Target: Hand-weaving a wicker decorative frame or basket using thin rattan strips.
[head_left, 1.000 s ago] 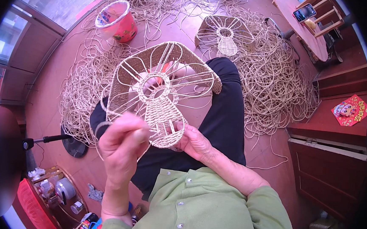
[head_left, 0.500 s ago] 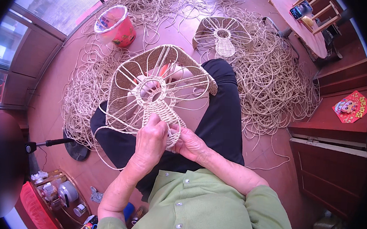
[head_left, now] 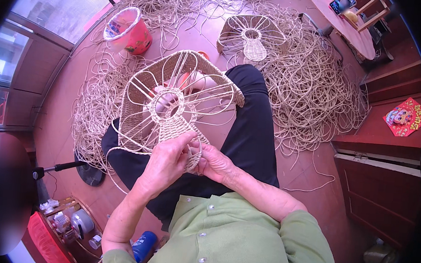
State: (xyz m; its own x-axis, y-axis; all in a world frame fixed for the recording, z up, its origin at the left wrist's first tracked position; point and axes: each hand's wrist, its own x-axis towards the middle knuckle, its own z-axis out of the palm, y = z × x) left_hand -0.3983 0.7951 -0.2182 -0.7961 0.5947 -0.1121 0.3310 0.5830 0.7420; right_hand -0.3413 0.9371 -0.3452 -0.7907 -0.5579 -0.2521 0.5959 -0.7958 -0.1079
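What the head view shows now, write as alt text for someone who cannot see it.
Both hands work at the narrow end of a woven piece over dark trousers. Beyond are heaps of cord, a similar piece and a pink bin.

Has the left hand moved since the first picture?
Yes: judged against the pink bucket, the left hand has moved rightward, nearer the right hand at the narrow end of the woven piece.

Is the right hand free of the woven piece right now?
No, the right hand holds the woven piece at its near end, close beside the left hand.
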